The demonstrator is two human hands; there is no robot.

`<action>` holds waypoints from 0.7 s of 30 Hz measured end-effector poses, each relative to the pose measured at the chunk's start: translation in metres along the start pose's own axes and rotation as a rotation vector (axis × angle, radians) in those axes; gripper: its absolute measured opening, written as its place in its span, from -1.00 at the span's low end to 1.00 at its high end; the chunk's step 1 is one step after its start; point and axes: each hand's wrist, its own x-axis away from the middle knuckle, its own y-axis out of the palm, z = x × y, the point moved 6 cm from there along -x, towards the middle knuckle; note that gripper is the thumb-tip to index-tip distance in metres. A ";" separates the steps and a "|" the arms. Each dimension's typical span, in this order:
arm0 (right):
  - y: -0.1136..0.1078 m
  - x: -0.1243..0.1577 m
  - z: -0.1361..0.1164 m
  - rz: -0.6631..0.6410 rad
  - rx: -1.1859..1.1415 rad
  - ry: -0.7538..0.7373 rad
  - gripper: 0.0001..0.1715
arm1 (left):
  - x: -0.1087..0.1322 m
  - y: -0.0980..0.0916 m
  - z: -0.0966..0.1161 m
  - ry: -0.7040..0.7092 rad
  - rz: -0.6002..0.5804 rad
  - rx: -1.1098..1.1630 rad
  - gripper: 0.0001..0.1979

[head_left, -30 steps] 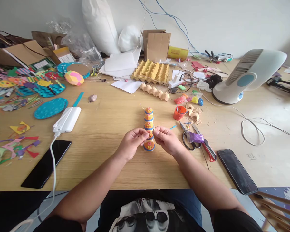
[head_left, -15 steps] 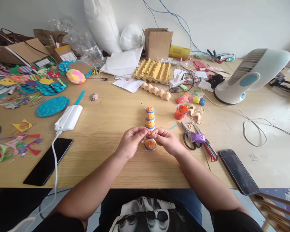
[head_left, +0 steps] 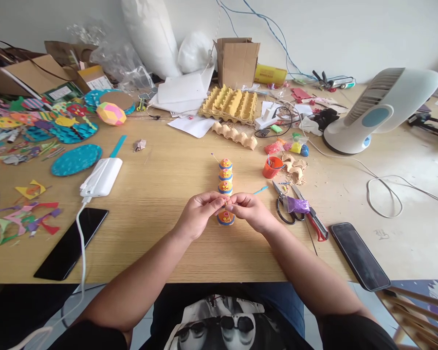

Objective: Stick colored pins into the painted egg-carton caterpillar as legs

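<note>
A row of small orange-and-blue craft cups (head_left: 225, 180) lies in a line at the middle of the wooden table (head_left: 168, 233). My left hand (head_left: 200, 215) and my right hand (head_left: 251, 211) meet fingertip to fingertip just above the nearest cup (head_left: 225, 218). Both hands are pinched closed on something tiny that I cannot make out. A thin pin with a pink head sticks out at the far end of the row.
Scissors (head_left: 282, 206), a purple scrap and a red cutter (head_left: 316, 226) lie right of my hands, with an orange cup (head_left: 270, 168) behind. Phones lie at left (head_left: 71, 243) and right (head_left: 359, 256). A white power bank (head_left: 101, 177), egg trays (head_left: 229, 104), fan (head_left: 379, 109) and paper cut-outs crowd the far side.
My two hands have drawn together until the fingertips touch over the nearest cup. The view shifted slightly.
</note>
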 end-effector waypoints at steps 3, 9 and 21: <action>0.000 0.000 0.002 0.003 0.005 0.018 -0.65 | 0.000 0.001 0.000 -0.029 -0.002 0.018 -0.78; -0.002 -0.001 0.009 0.001 0.037 0.023 -0.67 | 0.000 0.002 0.001 -0.037 0.010 0.006 -0.75; -0.003 0.000 0.007 -0.032 -0.063 0.050 -0.63 | 0.001 -0.002 -0.003 -0.030 -0.027 0.028 -0.76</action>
